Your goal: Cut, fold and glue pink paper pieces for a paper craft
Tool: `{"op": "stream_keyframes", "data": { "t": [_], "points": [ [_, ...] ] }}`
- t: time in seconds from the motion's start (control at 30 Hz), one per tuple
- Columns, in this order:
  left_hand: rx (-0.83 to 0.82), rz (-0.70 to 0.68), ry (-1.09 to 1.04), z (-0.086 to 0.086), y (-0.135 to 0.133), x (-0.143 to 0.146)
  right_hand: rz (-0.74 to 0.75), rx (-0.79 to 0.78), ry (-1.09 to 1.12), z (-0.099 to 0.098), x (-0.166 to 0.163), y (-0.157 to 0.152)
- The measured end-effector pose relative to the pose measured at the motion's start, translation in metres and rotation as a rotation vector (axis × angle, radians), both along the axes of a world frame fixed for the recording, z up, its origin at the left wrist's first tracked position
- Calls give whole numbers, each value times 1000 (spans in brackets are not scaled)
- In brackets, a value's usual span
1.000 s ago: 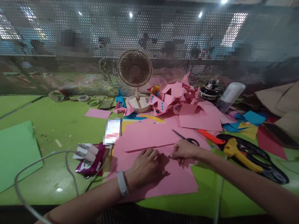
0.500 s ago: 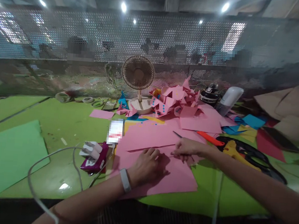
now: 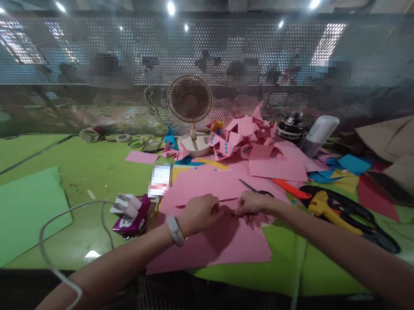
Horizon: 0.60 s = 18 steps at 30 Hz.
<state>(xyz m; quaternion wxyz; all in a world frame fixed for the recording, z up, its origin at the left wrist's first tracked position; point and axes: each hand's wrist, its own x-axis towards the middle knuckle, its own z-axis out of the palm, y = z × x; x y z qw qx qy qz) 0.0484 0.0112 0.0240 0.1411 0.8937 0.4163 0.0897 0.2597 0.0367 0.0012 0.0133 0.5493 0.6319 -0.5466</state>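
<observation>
My left hand [image 3: 199,213], with a white wristband, is closed in a loose fist raised just above a large pink paper sheet [image 3: 221,242] on the green table. My right hand [image 3: 251,205] is closed too, pinching at the pink sheet's upper part right beside the left hand. Both hands meet over the paper; what the fingertips grip is hidden. Black-handled scissors [image 3: 257,190] lie just behind my right hand.
A small fan [image 3: 189,101] and a heap of folded pink paper pieces [image 3: 244,134] stand at the back. A yellow tool [image 3: 328,210], an orange cutter [image 3: 290,188], a purple device with white chargers [image 3: 131,211] and a green sheet [image 3: 12,216] lie around.
My left hand was flat on the pink sheet; it has lifted, closed and moved up to meet my right hand. The right hand has stayed almost in place.
</observation>
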Motion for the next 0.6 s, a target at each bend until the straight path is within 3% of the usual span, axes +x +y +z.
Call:
{"op": "stream_keyframes", "data": {
  "t": [0.13,0.2,0.6],
  "points": [
    [-676,105,3,-5,16,5,10,-19,22,-3,2,2],
    [-850,131,-49,-9,21,7,0,-44,48,-6,2,2],
    [-910,144,-90,-9,31,11,-13,-51,65,-8,3,1]
  ]
}}
